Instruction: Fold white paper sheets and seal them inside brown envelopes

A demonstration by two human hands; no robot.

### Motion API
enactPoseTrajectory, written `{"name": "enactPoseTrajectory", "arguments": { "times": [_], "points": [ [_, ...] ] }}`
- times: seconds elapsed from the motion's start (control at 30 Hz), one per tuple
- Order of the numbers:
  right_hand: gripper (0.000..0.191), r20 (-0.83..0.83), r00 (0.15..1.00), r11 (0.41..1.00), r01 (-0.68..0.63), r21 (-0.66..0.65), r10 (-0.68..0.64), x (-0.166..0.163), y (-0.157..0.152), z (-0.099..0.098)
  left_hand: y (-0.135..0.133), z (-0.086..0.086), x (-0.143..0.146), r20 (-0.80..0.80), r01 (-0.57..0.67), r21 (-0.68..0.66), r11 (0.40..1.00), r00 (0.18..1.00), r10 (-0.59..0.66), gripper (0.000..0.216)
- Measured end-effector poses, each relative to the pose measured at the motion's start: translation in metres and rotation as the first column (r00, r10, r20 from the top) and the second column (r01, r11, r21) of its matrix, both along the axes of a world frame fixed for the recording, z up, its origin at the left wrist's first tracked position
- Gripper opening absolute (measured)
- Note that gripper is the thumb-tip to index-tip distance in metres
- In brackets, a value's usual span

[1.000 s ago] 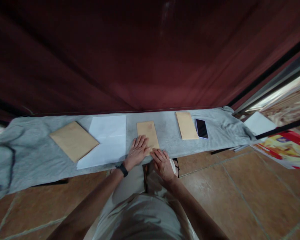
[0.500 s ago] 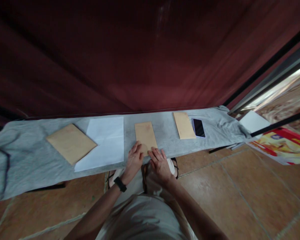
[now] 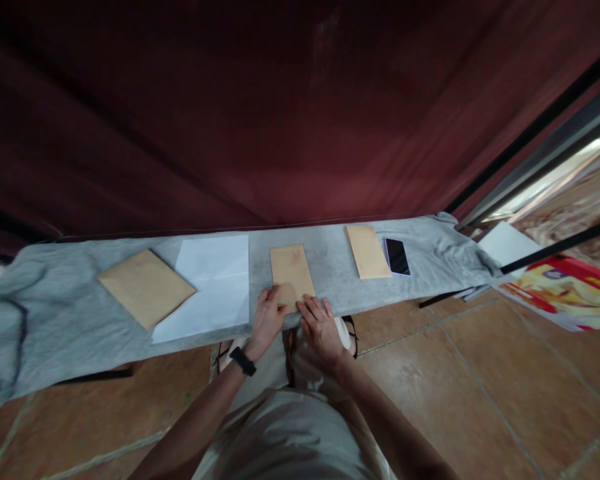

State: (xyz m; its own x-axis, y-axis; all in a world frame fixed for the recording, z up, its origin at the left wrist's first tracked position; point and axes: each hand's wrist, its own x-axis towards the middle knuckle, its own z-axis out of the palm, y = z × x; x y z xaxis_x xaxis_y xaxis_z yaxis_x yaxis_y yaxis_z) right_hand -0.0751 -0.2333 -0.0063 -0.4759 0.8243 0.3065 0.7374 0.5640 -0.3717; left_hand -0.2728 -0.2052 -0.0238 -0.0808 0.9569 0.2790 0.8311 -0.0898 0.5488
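A small brown paper envelope (image 3: 291, 270) lies flat on the grey cloth in front of me. My left hand (image 3: 267, 320), with a dark watch on the wrist, is at its lower left edge, thumb and fingers closed on the paper. At the lower right corner my right hand (image 3: 321, 328) rests with its fingers spread over the edge. My hands partly cover the envelope's near end. To the left, a larger brown envelope (image 3: 147, 288) overlaps a creased white sheet of paper (image 3: 215, 283). Another brown envelope (image 3: 367, 252) lies to the right beside a phone (image 3: 397, 257).
The grey cloth (image 3: 330, 243) covers a long narrow bench, with a dark red curtain (image 3: 280, 133) along its far side. Dark metal bars (image 3: 535, 127) stand at the right. A red and yellow printed box (image 3: 570, 290) is beyond the bench's right end. Below is tiled floor (image 3: 430, 387).
My left hand has shifted very slightly down and left at the envelope's edge. My right hand stays in place. The envelopes, paper and phone lie as before, apart from slight camera movement.
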Motion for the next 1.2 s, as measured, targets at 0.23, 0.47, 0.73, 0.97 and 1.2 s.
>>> {"name": "enactPoseTrajectory", "arguments": {
  "times": [0.23, 0.47, 0.73, 0.97, 1.2],
  "points": [
    [0.044, 0.001, 1.000, 0.996, -0.005, -0.090, 0.005, -0.008, 0.025, 0.009, -0.004, 0.005, 0.002, 0.027, 0.015, -0.011, 1.000, 1.000, -0.015, 0.048],
    [0.044, 0.078, 0.997, 0.994, 0.033, -0.104, -0.025, -0.016, 0.060, 0.007, -0.006, 0.007, 0.003, 0.071, -0.003, -0.029, 1.000, 0.997, 0.005, 0.048],
    [0.045, 0.111, 0.992, 0.996, 0.068, -0.062, -0.061, -0.026, 0.095, 0.004, -0.008, 0.010, 0.005, 0.137, -0.007, -0.047, 0.999, 0.991, 0.013, 0.047],
    [0.045, 0.129, 0.983, 0.990, 0.136, -0.045, -0.129, -0.036, 0.113, 0.003, -0.011, 0.011, 0.005, 0.178, -0.006, -0.039, 0.999, 0.984, 0.013, 0.053],
    [0.046, 0.118, 0.987, 0.992, 0.115, -0.045, -0.109, -0.034, 0.100, -0.001, -0.012, 0.011, 0.007, 0.131, -0.027, -0.045, 0.999, 0.991, 0.033, 0.056]
  ]
}}
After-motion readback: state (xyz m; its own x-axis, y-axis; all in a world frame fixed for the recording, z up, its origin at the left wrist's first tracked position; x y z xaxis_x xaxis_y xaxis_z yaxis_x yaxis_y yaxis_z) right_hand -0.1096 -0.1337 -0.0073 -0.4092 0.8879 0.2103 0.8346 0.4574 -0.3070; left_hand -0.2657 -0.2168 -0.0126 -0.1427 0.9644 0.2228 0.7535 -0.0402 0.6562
